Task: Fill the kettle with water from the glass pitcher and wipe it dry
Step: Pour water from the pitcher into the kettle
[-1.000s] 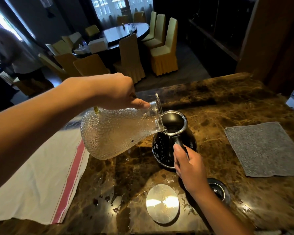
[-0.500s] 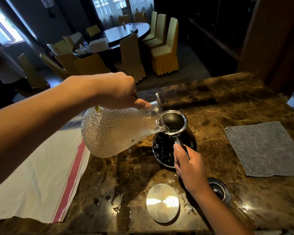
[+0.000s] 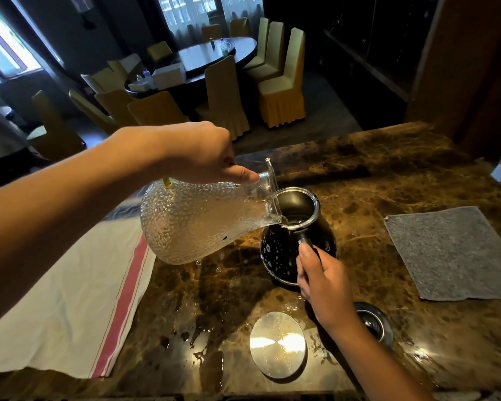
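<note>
In the head view, the left hand [image 3: 197, 151], reaching in from the left edge of the frame, gripped the handle of the glass pitcher [image 3: 197, 221] with its fingers curled round it and the thumb laid along the neck. The pitcher, dimpled and clear, hung tipped on its side at the centre of the frame, its rim resting at the open mouth of the kettle [image 3: 298, 235], with water at the lip. The kettle, dark and beaded with droplets, stood upright on the brown marble counter [image 3: 373, 175] just right of centre. The right hand [image 3: 324, 287], coming up from the lower right, held the kettle's handle with its fingers wrapped round it. Below the kettle, toward the bottom centre, a round metal lid [image 3: 277, 344] lay flat on the wet counter, apart from the kettle. A round dark fitting [image 3: 373, 322] sat in the counter just right of the right wrist. A grey cloth [image 3: 451, 253] lay flat at the right of the frame, well apart from the kettle. A white cloth with a red stripe [image 3: 70, 299] covered the counter at the lower left. In the upper part of the frame stood a dark round table [image 3: 214, 56] ringed with covered chairs [image 3: 281, 85].
</note>
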